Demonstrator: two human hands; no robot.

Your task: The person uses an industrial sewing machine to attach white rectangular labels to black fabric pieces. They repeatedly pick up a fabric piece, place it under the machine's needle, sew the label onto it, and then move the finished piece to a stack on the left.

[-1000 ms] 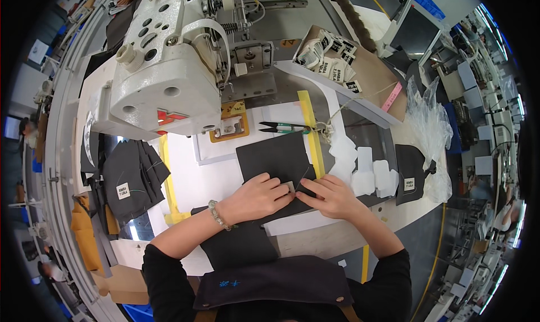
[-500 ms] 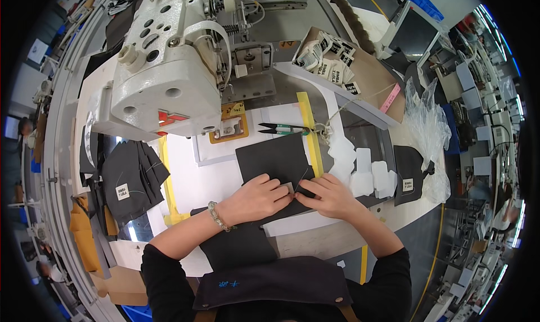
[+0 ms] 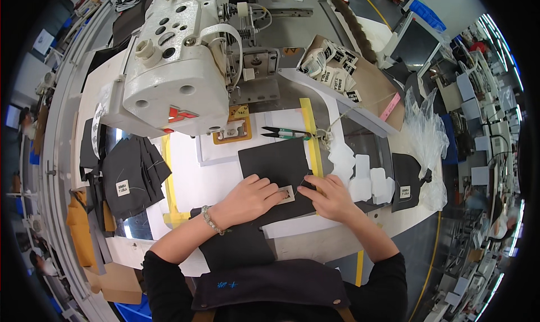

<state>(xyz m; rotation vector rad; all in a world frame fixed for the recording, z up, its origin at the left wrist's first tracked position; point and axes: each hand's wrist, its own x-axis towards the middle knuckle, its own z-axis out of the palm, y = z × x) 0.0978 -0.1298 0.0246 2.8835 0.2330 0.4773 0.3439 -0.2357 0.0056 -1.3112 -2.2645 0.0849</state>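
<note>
A black fabric piece (image 3: 269, 158) lies on the white work surface in front of me. On it sits a small cream label (image 3: 288, 195) with dark print, partly covered by fingers. My left hand (image 3: 251, 198), with a bead bracelet at the wrist, is closed, its fingertips on the label's left side. Just right of the label, my right hand (image 3: 331, 198) pinches a dark bit at the fabric's right edge between thumb and forefinger. A thin light thread shows near that edge. Another dark fabric piece (image 3: 236, 248) hangs over the table's near edge.
The white sewing machine (image 3: 169, 80) stands at the far left. Thread snips (image 3: 286, 133) lie beyond the fabric. A cardboard box (image 3: 371, 91) holds several labels. White cut pieces (image 3: 363, 181) are at right; labelled black pieces (image 3: 132, 173) are stacked at left.
My hands have moved slightly apart, and more of the cream label now shows between them. The whole view has shifted a little.
</note>
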